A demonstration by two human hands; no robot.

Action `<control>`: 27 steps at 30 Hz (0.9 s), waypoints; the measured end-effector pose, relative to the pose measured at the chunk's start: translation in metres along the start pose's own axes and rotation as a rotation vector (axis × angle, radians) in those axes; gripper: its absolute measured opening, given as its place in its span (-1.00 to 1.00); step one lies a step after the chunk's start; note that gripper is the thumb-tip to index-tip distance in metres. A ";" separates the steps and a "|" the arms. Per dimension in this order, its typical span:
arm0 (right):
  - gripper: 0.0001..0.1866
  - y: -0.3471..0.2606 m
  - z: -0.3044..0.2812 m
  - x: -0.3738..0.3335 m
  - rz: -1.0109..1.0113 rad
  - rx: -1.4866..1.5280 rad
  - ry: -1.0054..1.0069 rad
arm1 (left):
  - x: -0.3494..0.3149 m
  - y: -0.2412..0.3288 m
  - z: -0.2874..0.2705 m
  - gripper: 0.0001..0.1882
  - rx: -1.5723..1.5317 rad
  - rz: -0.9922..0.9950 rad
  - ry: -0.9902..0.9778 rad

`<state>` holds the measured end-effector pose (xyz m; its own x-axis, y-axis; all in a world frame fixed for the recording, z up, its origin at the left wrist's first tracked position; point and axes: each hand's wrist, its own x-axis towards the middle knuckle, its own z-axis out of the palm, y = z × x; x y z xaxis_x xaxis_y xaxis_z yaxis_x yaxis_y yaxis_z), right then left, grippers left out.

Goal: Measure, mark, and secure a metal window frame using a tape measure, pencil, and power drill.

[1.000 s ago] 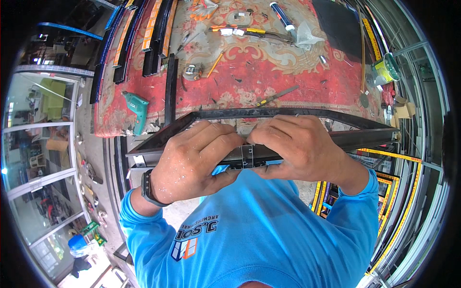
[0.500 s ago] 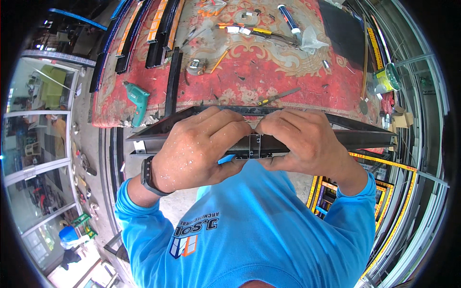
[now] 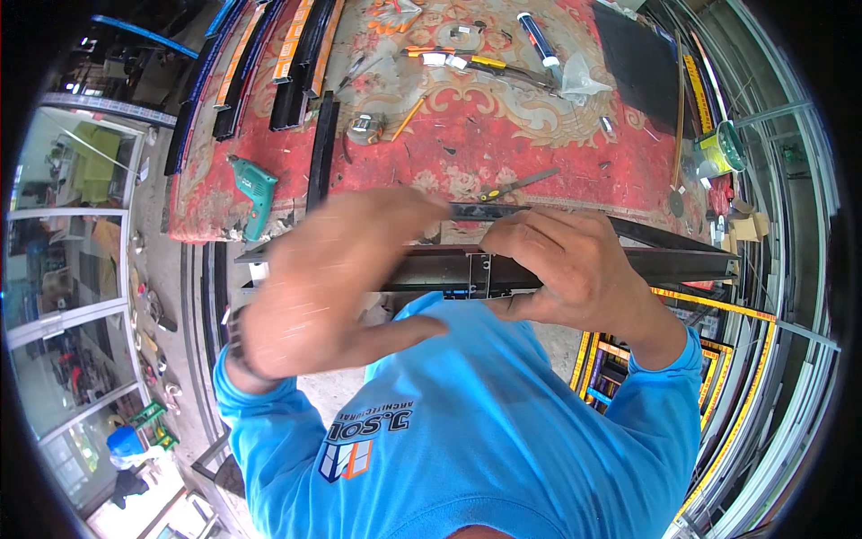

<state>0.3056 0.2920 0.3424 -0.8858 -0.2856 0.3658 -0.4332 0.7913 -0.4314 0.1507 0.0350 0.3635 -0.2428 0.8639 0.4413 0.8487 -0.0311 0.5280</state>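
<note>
A long black metal profile (image 3: 678, 263) lies crosswise in front of my chest, along the near edge of the carpeted table (image 3: 422, 166). Near its middle a small ribbed metal cross-section (image 3: 479, 274) shows between my hands. My right hand (image 3: 570, 269) is closed over the profile just right of that spot, fingers on the far side and thumb on the near side. Blurred by motion, my left hand (image 3: 314, 287) is above the left part of the profile. Its thumb and fingers are spread apart, with nothing visible between them. A dark band circles my left wrist.
On the red patterned table lie a green drill (image 3: 258, 191), a tape measure (image 3: 365, 128), a pencil (image 3: 409, 118), a yellow-handled file-like tool (image 3: 519, 184), a sealant tube (image 3: 537, 39) and gloves (image 3: 392, 15). Black bars (image 3: 292, 103) rest at the far left; a bucket (image 3: 721, 148) stands right.
My left hand has let go of the profile's middle and moved left, its fingers and thumb opening. More of the profile shows there. My right hand keeps its hold.
</note>
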 end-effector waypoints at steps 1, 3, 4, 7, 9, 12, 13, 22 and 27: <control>-0.38 0.000 -0.001 0.000 0.008 -0.006 -0.002 | -0.011 -0.001 -0.025 -0.03 -0.013 -0.016 0.071; -0.37 0.001 0.001 0.000 0.017 -0.001 0.003 | -0.036 -0.023 -0.059 -0.07 -0.019 0.048 0.596; -0.37 0.002 0.001 0.001 0.013 0.005 0.011 | -0.057 -0.038 -0.078 -0.08 0.018 -0.047 0.845; -0.36 0.004 0.003 0.002 0.008 -0.005 0.039 | -0.124 -0.140 -0.144 -0.37 0.104 -0.225 1.206; -0.36 0.005 0.003 0.002 0.013 -0.024 0.034 | -0.179 -0.235 -0.145 -0.45 0.209 -0.549 1.243; -0.35 0.007 0.000 0.002 0.027 -0.049 -0.007 | -0.257 -0.373 -0.088 -0.34 0.128 -1.065 0.858; -0.34 0.007 -0.001 0.002 0.032 -0.055 -0.017 | -0.275 -0.410 -0.070 -0.22 0.220 -1.250 0.536; -0.37 0.007 -0.007 0.006 0.065 -0.086 -0.046 | -0.296 -0.492 0.077 0.58 0.438 -1.314 0.082; -0.45 0.009 -0.009 0.009 0.056 -0.086 -0.049 | -0.292 -0.501 0.080 0.63 0.467 -1.284 0.210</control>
<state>0.2949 0.3017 0.3493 -0.9161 -0.2640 0.3018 -0.3690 0.8494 -0.3773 -0.1665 -0.1613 -0.0878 -0.9969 0.0663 -0.0430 0.0456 0.9269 0.3725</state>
